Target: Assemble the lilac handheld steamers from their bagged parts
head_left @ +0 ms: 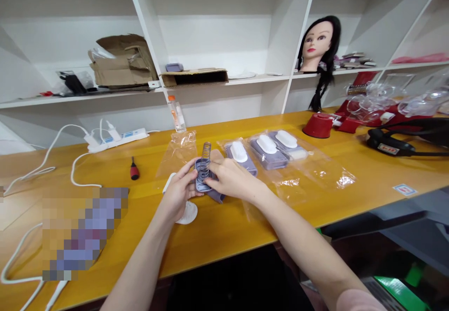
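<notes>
Just above the table, my left hand [180, 190] is closed around a small purple-grey plastic case [198, 180], its hollow inside facing me. A metal coil spring [206, 152] stands up out of the case. My right hand [229, 177] has its fingertips at the spring's lower part, inside the case's rim; exactly how they grip is partly hidden. Beneath the hands lies another purple-grey piece [218, 195], mostly covered. A white round part [189, 213] rests on the table below my left hand, and a white piece [169, 183] shows behind that hand.
Purple-grey cases with white oval tops [267, 149] lie right on clear plastic bags [315, 173]. A red-black screwdriver [133, 169], a power strip [121, 140] and cables are left. Behind stand a bottle [177, 114], red machines [351, 117] and shelves with a mannequin head [317, 42].
</notes>
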{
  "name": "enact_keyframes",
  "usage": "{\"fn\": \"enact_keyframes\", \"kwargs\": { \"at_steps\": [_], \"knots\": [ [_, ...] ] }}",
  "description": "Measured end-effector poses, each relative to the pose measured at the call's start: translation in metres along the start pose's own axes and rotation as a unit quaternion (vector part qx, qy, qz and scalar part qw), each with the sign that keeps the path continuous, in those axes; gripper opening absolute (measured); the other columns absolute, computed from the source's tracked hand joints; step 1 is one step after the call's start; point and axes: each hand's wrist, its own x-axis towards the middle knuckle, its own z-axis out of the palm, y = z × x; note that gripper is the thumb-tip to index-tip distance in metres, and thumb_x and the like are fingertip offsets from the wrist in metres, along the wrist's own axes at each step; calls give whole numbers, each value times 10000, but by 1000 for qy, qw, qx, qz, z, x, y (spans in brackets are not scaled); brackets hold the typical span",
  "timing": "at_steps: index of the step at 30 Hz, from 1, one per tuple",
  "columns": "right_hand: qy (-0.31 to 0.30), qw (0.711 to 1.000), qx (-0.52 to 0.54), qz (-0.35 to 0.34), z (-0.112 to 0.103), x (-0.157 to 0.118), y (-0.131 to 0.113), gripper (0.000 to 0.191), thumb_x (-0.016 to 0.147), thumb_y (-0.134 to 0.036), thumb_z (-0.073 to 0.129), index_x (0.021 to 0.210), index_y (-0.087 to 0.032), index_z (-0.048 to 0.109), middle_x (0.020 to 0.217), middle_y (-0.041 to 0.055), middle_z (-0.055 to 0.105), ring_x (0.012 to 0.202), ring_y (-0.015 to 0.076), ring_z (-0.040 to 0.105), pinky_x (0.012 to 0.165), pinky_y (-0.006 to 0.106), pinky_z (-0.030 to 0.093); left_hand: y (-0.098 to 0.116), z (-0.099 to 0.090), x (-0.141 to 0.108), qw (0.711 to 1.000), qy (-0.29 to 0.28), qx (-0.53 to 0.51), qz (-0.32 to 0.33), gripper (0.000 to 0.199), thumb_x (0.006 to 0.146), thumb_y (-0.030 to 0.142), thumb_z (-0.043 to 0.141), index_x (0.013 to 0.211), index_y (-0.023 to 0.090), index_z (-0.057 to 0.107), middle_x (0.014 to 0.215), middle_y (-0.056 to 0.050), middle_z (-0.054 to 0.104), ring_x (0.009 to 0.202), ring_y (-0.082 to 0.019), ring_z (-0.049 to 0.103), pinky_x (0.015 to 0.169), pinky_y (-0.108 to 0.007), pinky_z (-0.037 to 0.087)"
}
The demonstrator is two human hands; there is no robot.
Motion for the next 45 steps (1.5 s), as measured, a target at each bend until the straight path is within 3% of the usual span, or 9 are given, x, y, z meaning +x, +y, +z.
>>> {"fn": "enact_keyframes", "kwargs": {
  "at_steps": [5,16,25,29,36,45],
  "knots": [
    [-5,998,-55,21,-4,0,-8,199,810,-251,497,883,-126,633,816,98,679,687,209,635,542,262,388,-1,-2,1,1000,-9,17,-3,522,728,217,588,1242,195,498,698,-6,643,467,-98,577,471,-210,491],
    [-34,996,-85,-3,-2,1,-6,178,809,-218,498,859,-122,640,826,108,684,709,225,647,556,270,420,-5,-4,2,999,-6,41,-4,529,725,229,590,1247,205,504,627,20,591,456,-82,554,477,-193,486],
    [-70,994,-86,10,0,3,-8,195,823,-193,473,906,-116,633,831,123,675,728,240,655,564,275,440,-7,-1,3,998,6,57,-9,537,718,206,572,1250,193,508,779,-36,657,481,-105,582,441,-201,470],
    [-81,994,-78,8,1,6,-7,200,822,-185,461,900,-113,631,826,125,669,710,233,647,557,274,421,-7,1,3,998,12,63,-8,551,713,210,561,1259,179,496,753,-32,649,453,-97,553,429,-206,462],
    [-54,996,-43,58,-2,10,-13,244,849,-155,395,924,-124,625,789,118,649,666,192,610,499,246,324,0,2,-1,998,22,62,14,564,680,275,584,1234,190,523,654,10,582,460,-93,521,436,-195,429],
    [-44,998,-2,43,0,9,-9,220,833,-163,411,865,-130,626,755,94,619,678,168,561,535,248,317,-1,2,2,999,14,45,26,558,662,274,592,1210,190,532,702,7,595,455,-80,509,441,-201,436]
  ]
}}
